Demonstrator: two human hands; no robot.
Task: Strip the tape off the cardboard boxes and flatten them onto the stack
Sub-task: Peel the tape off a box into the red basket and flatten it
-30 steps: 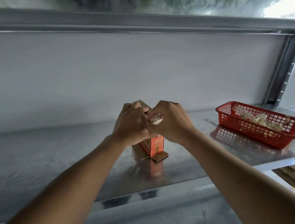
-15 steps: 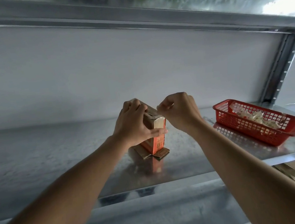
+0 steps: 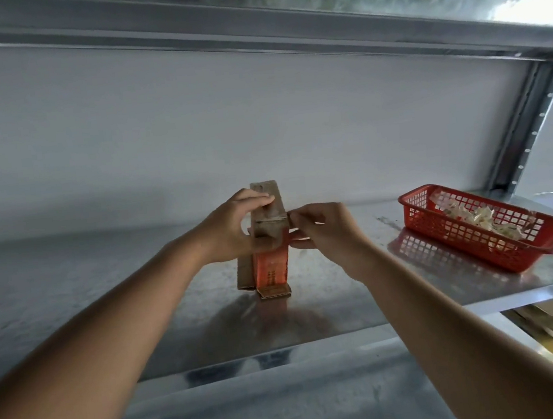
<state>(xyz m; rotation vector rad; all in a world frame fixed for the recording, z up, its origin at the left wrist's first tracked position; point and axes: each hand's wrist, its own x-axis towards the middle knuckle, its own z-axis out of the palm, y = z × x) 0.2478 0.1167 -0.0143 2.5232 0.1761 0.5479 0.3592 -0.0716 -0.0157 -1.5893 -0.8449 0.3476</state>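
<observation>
- Right hand (image 3: 325, 229) has dropped from the top to the cardboard box (image 3: 269, 241) side, pinching tape.
- Left hand (image 3: 236, 229) still grips the box — stripping continues.

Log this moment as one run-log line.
phase: stripping tape | left hand: holds cardboard box upright on shelf | right hand: pinches at box's right edge | red basket: right, holds scraps

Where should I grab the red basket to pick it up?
Probably grip the red basket by its flat rim on the near long side, coming from the front of the shelf. The rim flares outward, nothing blocks that side, and the scraps inside stay level.
</observation>
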